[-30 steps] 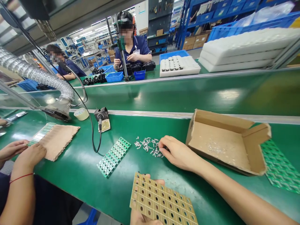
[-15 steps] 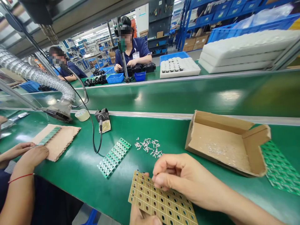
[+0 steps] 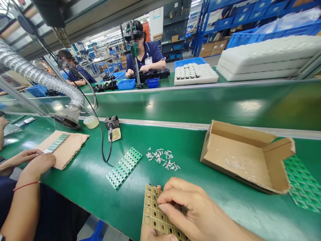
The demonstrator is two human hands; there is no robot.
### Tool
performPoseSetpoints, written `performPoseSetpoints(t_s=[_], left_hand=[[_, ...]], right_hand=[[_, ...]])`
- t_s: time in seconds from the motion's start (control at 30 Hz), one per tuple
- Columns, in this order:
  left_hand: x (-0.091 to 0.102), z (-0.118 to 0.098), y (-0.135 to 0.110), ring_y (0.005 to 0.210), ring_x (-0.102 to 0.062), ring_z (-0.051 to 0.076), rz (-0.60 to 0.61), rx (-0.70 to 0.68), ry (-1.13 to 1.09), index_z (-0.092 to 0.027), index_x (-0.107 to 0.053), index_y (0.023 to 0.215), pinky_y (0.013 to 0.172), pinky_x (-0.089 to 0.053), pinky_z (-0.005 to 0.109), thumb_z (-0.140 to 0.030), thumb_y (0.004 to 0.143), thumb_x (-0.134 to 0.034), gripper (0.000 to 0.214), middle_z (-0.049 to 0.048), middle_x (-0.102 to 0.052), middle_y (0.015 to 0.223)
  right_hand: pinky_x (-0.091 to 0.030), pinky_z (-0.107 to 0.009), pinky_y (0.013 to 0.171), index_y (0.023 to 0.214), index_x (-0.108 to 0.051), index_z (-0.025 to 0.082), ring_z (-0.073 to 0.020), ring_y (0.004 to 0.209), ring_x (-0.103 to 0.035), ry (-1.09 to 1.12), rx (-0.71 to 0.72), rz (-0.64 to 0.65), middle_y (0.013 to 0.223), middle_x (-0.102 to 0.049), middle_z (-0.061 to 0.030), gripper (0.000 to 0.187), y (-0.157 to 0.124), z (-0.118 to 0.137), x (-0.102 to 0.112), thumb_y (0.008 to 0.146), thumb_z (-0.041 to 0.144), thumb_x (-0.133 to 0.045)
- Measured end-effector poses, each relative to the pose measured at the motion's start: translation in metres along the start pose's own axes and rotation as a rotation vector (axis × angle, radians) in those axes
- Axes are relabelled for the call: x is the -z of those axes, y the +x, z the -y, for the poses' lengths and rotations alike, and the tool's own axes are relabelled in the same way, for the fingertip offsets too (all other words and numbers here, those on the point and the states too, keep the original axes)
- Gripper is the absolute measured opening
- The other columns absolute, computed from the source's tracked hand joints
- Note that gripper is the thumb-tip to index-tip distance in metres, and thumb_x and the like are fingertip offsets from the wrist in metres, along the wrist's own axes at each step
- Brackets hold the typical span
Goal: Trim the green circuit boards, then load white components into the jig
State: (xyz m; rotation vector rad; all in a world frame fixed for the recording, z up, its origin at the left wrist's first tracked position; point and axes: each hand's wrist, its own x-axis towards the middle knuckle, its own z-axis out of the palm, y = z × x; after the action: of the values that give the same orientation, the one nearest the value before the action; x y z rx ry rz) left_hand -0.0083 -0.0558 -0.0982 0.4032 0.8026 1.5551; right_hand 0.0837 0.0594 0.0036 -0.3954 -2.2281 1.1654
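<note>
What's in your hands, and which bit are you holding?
The left hand holds the tan board by its edges, from underneath; whether the right hand pinches anything can't be told.

Right hand (image 3: pixel 192 209) bare, forearm (image 3: pixel 238 229) uncovered to frame edge. Fingers (image 3: pixel 174 196) slim. Left hand (image 3: pixel 150 232) bare too, mostly hidden; thumb (image 3: pixel 172 238) and some fingertips (image 3: pixel 158 187) show.
</note>
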Motion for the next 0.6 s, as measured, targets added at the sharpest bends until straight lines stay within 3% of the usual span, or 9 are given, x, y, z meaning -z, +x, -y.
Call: performPoseSetpoints(t_s=[0.2,0.33,0.47,0.53,0.6], left_hand=[[0.002,-0.005,0.004,0.133,-0.047,0.044,0.003,-0.02,0.04,-0.046,-0.043,0.139,0.114,-0.039,0.054,-0.041,0.046,-0.09,0.105,0.004,-0.054,0.14],[0.001,-0.004,0.004,0.138,-0.043,0.043,-0.012,-0.021,0.05,-0.052,-0.048,0.132,0.116,-0.039,0.053,-0.045,0.045,-0.091,0.097,-0.0023,-0.058,0.134],[-0.016,0.002,0.004,0.134,-0.047,0.044,-0.085,-0.05,0.039,-0.055,-0.056,0.122,0.113,-0.042,0.051,-0.047,0.035,-0.094,0.095,-0.0057,-0.065,0.124],[-0.02,-0.021,0.006,0.13,-0.05,0.046,-0.113,-0.058,0.03,-0.052,-0.063,0.115,0.108,-0.048,0.052,-0.041,0.029,-0.097,0.093,-0.0037,-0.066,0.122],[-0.009,-0.078,0.01,0.126,-0.055,0.044,-0.157,-0.074,0.004,-0.048,-0.068,0.107,0.097,-0.056,0.049,-0.033,0.031,-0.098,0.083,-0.0014,-0.069,0.12]], right_hand=[[-0.044,-0.02,0.051,0.074,-0.062,0.02,-0.0107,0.06,-0.057,0.004,-0.055,-0.077,0.071,-0.06,-0.0003,0.02,-0.001,0.001,-0.01,0.09,0.018,-0.05],[-0.044,-0.02,0.051,0.074,-0.062,0.02,-0.0101,0.059,-0.056,0.029,-0.075,-0.091,0.072,-0.059,-0.0006,0.02,-0.003,-0.002,-0.014,0.091,0.019,-0.049],[-0.045,-0.02,0.051,0.076,-0.062,0.02,-0.0101,0.059,-0.057,0.041,-0.069,-0.112,0.072,-0.06,-0.0004,0.019,-0.004,-0.003,-0.017,0.091,0.019,-0.05],[-0.045,-0.02,0.051,0.076,-0.062,0.02,-0.0103,0.059,-0.057,0.036,-0.068,-0.115,0.072,-0.06,-0.0003,0.019,-0.003,-0.003,-0.017,0.091,0.02,-0.05],[-0.045,-0.02,0.05,0.075,-0.061,0.02,-0.0102,0.058,-0.057,0.03,-0.072,-0.11,0.072,-0.06,-0.0001,0.019,-0.003,-0.003,-0.017,0.091,0.02,-0.05]])
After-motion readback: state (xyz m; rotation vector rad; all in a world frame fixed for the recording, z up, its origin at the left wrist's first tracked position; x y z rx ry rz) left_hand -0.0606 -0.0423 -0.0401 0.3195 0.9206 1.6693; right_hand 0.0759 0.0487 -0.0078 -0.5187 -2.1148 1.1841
